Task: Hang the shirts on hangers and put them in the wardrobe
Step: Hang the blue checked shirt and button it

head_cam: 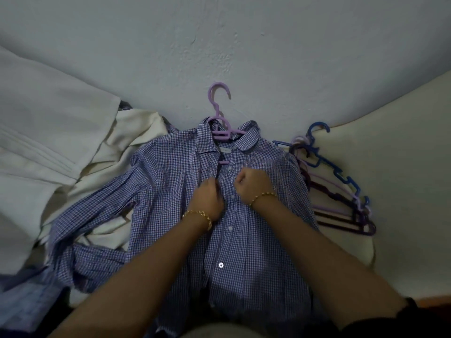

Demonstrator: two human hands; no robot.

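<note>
With left hand (207, 196) and right hand (253, 181) both curled, pinching front placket of checked shirt (170, 172) laid flat at centre on lilac hanger (217, 103), spare hangers (341, 191) heaped just right.

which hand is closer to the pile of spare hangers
Right. The right hand grips the checked shirt front on the side toward the hanger pile. The left hand grips the placket farther from the pile, across the button line.
</note>
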